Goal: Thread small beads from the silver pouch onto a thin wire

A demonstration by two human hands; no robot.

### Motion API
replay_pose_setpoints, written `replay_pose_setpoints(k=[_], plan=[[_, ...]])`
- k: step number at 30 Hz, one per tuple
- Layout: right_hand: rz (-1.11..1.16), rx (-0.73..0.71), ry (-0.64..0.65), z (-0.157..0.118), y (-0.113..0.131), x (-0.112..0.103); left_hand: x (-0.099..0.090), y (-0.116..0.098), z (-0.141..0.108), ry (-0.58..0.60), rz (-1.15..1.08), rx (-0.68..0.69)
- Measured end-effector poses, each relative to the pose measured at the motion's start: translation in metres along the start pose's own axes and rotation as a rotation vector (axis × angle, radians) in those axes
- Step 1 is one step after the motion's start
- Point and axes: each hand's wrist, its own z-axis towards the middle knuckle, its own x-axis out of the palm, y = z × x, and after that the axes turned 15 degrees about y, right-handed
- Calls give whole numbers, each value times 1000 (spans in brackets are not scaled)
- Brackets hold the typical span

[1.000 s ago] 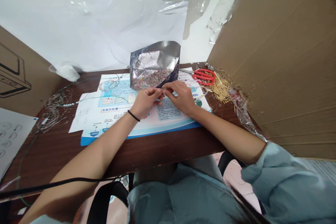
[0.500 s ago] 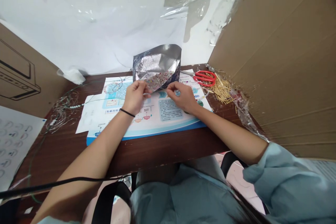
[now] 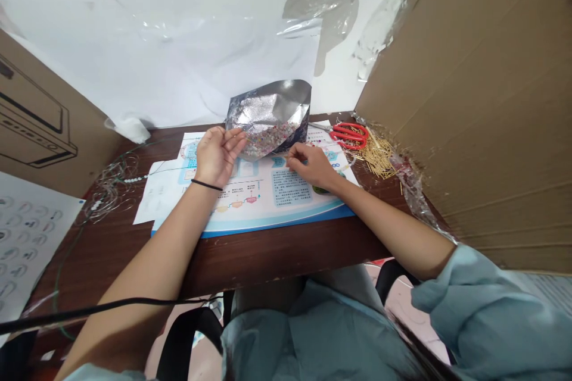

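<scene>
Bag (image 3: 261,108) gapes toward the person (image 3: 295,333), stretched left to right; left hand (image 3: 216,158) and right hand (image 3: 313,164) curl fingers, hold indiscernible.

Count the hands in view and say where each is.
2. The left hand is by the left side of the open silvery bag; the right hand is over the printed sheet, near the bag's lower right corner. Neither is hidden.

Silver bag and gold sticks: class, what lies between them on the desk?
The red-handled scissors lie between the silver bag and the gold sticks, nearer the sticks, as the head view shows.
</scene>
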Motion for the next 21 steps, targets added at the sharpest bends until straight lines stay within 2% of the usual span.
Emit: replay_pose_setpoints(k=[8,16,18,21], plan=[[-83,-41,72,0,-5,1,-21,-18,12,-247,46,106],[-236,-24,120,-1,-2,1,-43,-25,22,-401,9,159],[-299,-10,144,-2,-1,1,-43,-23,22,-401,17,131],[-402,3,170,-3,-1,1,-40,-20,18,-293,35,79]])
